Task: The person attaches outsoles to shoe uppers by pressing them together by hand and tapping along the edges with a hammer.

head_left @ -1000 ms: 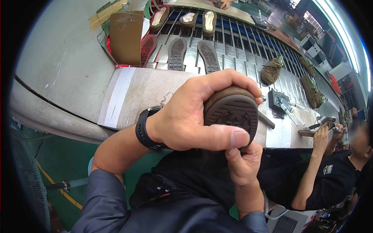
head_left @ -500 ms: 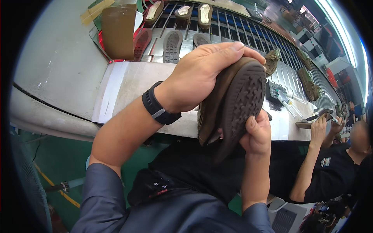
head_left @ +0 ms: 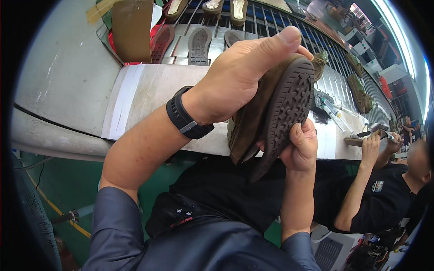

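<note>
A brown shoe upper (head_left: 247, 124) is held tilted in front of me, over the bench edge. Its dark rubber sole (head_left: 291, 99) has a lugged tread facing right. At the top the sole lies against the upper, while its lower end stands away with a gap between them. My left hand (head_left: 237, 74) is wrapped over the top end of the shoe, thumb stretched along it. Lower down, my right hand (head_left: 302, 147) pinches the sole's edge, thumb on the tread and a fingertip showing in the gap. The upper's far side is hidden.
Beyond the bench (head_left: 149, 95) runs a conveyor (head_left: 266, 27) carrying loose soles (head_left: 199, 45) and several shoes (head_left: 359, 92). Syringe-like tubes (head_left: 335, 115) lie at right. A brown board (head_left: 132, 31) stands at far left. At right a co-worker (head_left: 377, 189) handles another shoe piece.
My left thumb has straightened and lifted off the shoe's end. The shoe and sole have shifted slightly, the tread turning a little more into view. My right hand keeps its pinch.
</note>
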Tool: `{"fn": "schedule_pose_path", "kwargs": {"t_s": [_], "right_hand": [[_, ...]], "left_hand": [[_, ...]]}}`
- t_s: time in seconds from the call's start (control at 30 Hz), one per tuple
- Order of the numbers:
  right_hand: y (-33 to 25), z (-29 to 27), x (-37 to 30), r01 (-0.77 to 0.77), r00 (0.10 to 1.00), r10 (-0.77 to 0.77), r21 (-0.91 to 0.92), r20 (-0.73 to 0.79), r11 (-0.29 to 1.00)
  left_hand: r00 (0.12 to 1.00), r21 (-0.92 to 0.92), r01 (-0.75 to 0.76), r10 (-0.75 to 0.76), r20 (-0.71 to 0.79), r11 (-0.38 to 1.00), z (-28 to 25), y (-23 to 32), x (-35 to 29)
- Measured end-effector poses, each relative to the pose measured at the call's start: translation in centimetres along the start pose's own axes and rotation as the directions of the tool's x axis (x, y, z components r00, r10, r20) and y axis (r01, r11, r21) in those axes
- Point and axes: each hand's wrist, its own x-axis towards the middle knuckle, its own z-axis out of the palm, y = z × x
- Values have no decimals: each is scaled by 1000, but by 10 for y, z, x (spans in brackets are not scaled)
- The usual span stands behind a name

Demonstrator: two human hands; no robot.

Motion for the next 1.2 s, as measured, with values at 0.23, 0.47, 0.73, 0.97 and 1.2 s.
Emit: {"fn": "schedule_pose_path", "kwargs": {"t_s": [0.23, 0.47, 0.73, 0.97, 1.2], "right_hand": [[-1, 2, 4, 9, 1000, -9, 4, -10, 1000], [1, -4, 2, 15, 1000, -15, 11, 26, 1000], [-2, -5, 3, -3, 1000, 2, 21, 18, 1000], [-2, -3, 2, 4, 999, -4, -5, -32, 1000], [-4, 29, -8, 4, 996, -20, -185, -85, 983]], "left_hand": [[982, 307, -176, 147, 115, 935, -7, -4, -2], [989, 84, -80, 69, 129, 993, -18, -12, 2], [984, 257, -166, 144, 104, 952, -13, -13, 0], [976, 223, -219, 211, 62, 950, -8, -15, 0], [962, 242, -212, 158, 225, 947, -17, 8, -16]]}}
